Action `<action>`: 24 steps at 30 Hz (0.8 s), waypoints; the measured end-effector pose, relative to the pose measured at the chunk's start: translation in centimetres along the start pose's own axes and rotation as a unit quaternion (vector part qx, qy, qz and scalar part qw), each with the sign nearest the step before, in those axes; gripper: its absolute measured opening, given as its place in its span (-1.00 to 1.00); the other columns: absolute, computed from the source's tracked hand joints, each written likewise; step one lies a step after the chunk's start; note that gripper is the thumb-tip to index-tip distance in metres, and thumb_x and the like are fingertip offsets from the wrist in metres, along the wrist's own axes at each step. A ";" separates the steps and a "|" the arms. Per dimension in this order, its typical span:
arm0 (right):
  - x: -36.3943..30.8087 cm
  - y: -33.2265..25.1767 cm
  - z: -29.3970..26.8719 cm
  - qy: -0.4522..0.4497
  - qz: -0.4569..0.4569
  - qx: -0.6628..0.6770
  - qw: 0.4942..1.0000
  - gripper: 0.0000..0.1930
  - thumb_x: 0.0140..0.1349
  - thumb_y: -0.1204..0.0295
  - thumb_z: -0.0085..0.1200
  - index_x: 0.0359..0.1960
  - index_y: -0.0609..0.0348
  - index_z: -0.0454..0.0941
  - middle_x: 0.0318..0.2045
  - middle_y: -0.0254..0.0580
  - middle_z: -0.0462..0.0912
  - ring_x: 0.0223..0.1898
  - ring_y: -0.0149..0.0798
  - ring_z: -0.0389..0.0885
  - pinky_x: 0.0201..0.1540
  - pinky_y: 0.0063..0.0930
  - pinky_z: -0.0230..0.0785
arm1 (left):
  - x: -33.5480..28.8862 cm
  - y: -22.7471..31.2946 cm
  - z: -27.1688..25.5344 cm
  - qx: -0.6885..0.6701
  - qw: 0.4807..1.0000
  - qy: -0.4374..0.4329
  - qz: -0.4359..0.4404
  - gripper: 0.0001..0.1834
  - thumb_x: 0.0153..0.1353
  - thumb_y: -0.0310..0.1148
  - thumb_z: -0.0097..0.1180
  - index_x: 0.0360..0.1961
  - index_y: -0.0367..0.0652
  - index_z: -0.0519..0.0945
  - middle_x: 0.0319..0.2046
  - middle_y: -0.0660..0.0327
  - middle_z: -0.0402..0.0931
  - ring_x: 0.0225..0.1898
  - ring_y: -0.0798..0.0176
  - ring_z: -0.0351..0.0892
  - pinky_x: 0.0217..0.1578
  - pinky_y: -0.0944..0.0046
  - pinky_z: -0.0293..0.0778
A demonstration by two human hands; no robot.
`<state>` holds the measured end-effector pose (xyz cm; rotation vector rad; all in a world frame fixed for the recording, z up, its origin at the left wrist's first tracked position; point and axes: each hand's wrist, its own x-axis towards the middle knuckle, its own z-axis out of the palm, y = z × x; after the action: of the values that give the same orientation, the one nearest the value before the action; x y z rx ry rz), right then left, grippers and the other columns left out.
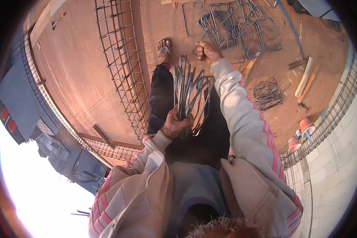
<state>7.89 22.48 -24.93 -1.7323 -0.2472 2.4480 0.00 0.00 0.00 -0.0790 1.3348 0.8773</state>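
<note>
Plywood [325, 43] bears bent steel rods [231, 37] between rebar cages [123, 51].

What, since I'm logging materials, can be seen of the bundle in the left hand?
The bundle is many slim grey rods, metal by their look, several bent into loops. The left hand grips it near its lower end; the rest points forward, fanning out. It shows in front of the dark trousers; whether it touches them is unclear.
</note>
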 end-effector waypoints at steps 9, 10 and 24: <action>-10.5 -15.5 -27.4 0.497 -0.234 -0.349 0.759 -0.64 0.29 0.27 0.02 -0.17 0.35 0.70 -0.31 0.10 0.75 -0.28 0.00 0.71 -0.18 -0.20 0.48 | -2.7 4.4 -8.3 -0.135 0.987 0.055 -0.064 -0.73 0.11 -0.52 0.32 -0.18 -0.16 0.52 -0.50 0.27 0.49 -0.60 0.36 0.45 -0.51 0.33 0.43; -13.0 -17.1 -29.8 0.506 -0.241 -0.556 0.614 -0.58 0.30 0.19 -0.04 0.01 0.21 0.66 -0.17 0.16 0.73 -0.14 0.12 0.71 -0.07 -0.07 0.50 | -2.9 5.2 -9.7 -0.136 0.987 0.063 -0.059 -0.69 0.10 -0.50 0.35 -0.16 -0.16 0.52 -0.51 0.27 0.47 -0.60 0.34 0.45 -0.50 0.31 0.44; 6.6 -0.4 -18.5 0.260 -0.095 -0.582 0.765 -0.60 0.30 0.15 0.13 0.04 0.13 0.63 0.01 0.13 0.67 0.06 0.14 0.62 0.11 -0.09 0.46 | -4.2 8.7 -17.3 -0.208 0.976 0.041 -0.058 -0.22 -0.22 -0.11 0.67 -0.07 -0.21 0.44 -0.50 0.24 0.49 -0.53 0.27 0.50 -0.49 0.31 0.46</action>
<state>23.17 25.30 -36.92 -2.4352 -2.0464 1.4936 -18.95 -5.16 2.39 -0.5187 1.1918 1.0504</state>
